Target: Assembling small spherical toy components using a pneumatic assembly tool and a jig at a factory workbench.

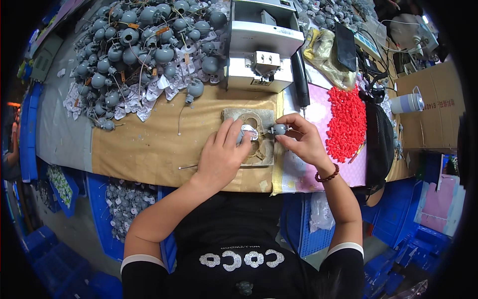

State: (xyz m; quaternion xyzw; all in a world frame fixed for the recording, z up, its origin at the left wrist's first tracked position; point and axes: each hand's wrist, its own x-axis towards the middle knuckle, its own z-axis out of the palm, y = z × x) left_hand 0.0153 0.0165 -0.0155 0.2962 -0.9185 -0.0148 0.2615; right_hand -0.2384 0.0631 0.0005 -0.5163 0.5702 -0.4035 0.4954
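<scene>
Fingertips of the right hand [308, 142] are closed in a pinch on a small grey round part [280, 129], at the right edge of a metal fixture [267, 154]. Its long axis seems to run roughly left-right, toward the left hand [221, 157], whose fingers lie over a grey-and-white piece [249, 131] in the fixture; whether they grip or merely press, I cannot tell. The right hand is nearer the round part, and the left fingertips partly cover the fixture's middle. Farther right spread red pieces [347, 124]. Just beyond the right hand, a black screwdriver [299, 79] points down; a metal machine [261, 37] blocks the far side, beside heaped grey parts [149, 45].
</scene>
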